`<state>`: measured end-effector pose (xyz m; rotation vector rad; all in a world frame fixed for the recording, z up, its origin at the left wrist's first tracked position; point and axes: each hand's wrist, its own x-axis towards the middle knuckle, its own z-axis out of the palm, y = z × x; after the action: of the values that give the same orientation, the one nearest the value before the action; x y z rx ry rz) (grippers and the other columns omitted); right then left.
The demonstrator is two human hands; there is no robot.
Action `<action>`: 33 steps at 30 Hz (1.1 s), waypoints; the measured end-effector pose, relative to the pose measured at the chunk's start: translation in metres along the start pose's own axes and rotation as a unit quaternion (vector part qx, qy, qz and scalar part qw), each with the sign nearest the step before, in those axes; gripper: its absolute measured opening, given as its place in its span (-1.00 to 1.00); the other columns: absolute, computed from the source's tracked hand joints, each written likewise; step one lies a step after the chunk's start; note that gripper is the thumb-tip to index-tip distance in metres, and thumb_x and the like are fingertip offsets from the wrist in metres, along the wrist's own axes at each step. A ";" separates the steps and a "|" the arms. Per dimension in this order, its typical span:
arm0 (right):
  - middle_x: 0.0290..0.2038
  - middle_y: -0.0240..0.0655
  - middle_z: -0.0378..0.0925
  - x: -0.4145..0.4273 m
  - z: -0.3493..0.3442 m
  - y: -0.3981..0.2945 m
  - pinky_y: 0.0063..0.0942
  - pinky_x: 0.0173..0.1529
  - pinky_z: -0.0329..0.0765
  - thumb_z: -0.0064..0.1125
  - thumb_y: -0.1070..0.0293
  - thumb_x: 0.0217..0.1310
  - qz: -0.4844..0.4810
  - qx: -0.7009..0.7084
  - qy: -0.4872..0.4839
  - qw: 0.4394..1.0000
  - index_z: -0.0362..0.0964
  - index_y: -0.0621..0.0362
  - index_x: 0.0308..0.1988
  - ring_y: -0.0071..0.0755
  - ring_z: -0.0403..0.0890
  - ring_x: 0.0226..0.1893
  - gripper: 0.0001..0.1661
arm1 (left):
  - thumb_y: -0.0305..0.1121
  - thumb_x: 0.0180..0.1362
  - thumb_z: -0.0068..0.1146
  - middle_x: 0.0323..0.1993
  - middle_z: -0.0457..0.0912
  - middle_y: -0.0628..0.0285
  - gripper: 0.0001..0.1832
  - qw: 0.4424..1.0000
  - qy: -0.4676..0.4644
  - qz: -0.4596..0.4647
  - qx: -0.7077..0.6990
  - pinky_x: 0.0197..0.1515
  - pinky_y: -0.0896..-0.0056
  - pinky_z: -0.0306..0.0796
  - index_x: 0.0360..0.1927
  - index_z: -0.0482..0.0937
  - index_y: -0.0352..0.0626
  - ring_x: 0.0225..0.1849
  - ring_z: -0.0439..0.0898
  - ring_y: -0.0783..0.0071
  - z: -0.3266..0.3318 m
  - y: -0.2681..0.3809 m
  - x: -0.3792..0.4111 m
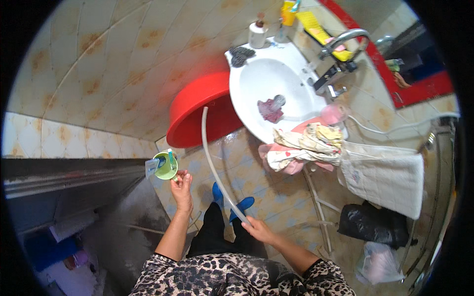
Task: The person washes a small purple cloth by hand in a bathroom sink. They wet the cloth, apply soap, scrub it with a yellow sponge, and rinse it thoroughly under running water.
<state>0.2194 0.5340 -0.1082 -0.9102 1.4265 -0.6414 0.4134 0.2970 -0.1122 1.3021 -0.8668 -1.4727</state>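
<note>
My left hand (pixel 182 190) grips the handle of a light green plastic cup (pixel 168 171) out to the left. A toothpaste tube (pixel 151 167) and a toothbrush (pixel 170 157) stick out over the cup's rim. In my right hand (pixel 259 230) is a pale flexible hose (pixel 217 175), held low by my right leg. Its free end curves up before the mouth of a large red plastic basin (pixel 196 98), which leans tilted against the tiled wall beside the sink. Whether water leaves the hose cannot be made out.
A white washbasin (pixel 248 100) holds a wet maroon cloth (pixel 271 111); a scouring pad (pixel 240 55) and pump bottle (pixel 257 35) sit on its rim. Crumpled printed clothes (pixel 307 146) and a white towel (pixel 385 174) hang over its near side. Plastic bags (pixel 379 261) lie at right.
</note>
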 end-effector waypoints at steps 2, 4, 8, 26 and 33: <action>-0.61 -0.17 0.30 -0.028 -0.006 -0.023 -0.28 -0.43 0.33 -0.05 0.09 0.30 -0.018 0.024 0.009 1.000 0.28 0.16 -0.31 -0.21 0.40 -0.57 -0.67 | -0.52 0.18 0.07 -0.08 0.35 0.32 -0.75 1.000 -0.012 -0.009 -0.020 0.10 0.18 0.40 -0.36 0.20 -0.03 0.13 0.37 0.36 0.022 0.003 -0.008; -0.62 -0.20 0.29 -0.047 -0.007 -0.037 -0.31 -0.43 0.33 -0.04 0.11 0.30 -0.030 0.031 0.021 0.999 0.29 0.16 -0.30 -0.27 0.38 -0.58 -0.69 | -0.50 0.19 0.06 -0.09 0.35 0.32 -0.75 0.999 -0.020 -0.015 -0.038 0.05 0.19 0.45 -0.38 0.19 -0.02 0.09 0.40 0.39 0.043 0.007 -0.016; -0.59 -0.22 0.30 -0.058 -0.006 -0.042 -0.33 -0.41 0.33 -0.05 0.12 0.31 -0.039 0.046 0.040 0.997 0.28 0.17 -0.31 -0.32 0.38 -0.55 -0.68 | -0.48 0.18 0.09 -0.11 0.37 0.34 -0.75 0.994 -0.060 -0.016 -0.088 0.02 0.19 0.47 -0.42 0.21 -0.02 0.02 0.43 0.43 0.084 0.025 -0.029; -0.13 -0.16 0.47 -0.090 -0.068 0.024 -0.32 -0.04 0.44 0.08 0.20 0.20 -0.100 0.115 0.421 0.894 0.32 0.20 0.04 -0.22 0.51 -0.18 -0.54 | -0.55 0.21 0.00 -0.30 0.40 0.40 -0.82 0.984 -0.162 0.000 -0.078 -0.28 0.33 0.49 -0.34 0.25 -0.06 -0.31 0.44 0.56 0.171 0.016 -0.072; -0.01 0.08 0.42 -0.228 -0.208 0.315 -0.17 0.08 0.35 0.05 0.30 0.04 0.485 -0.185 0.599 0.609 0.38 0.41 -0.06 0.05 0.42 0.03 -0.52 | -0.43 0.21 0.06 -0.39 0.40 0.44 -0.79 0.991 -0.129 -0.016 -0.025 -0.42 0.46 0.43 -0.38 0.24 0.03 -0.42 0.43 0.60 0.185 -0.005 -0.083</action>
<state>-0.0496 0.8616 -0.2300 0.3380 2.9881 0.0240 0.2295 0.3626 -0.0582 1.1082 -0.9708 -1.7039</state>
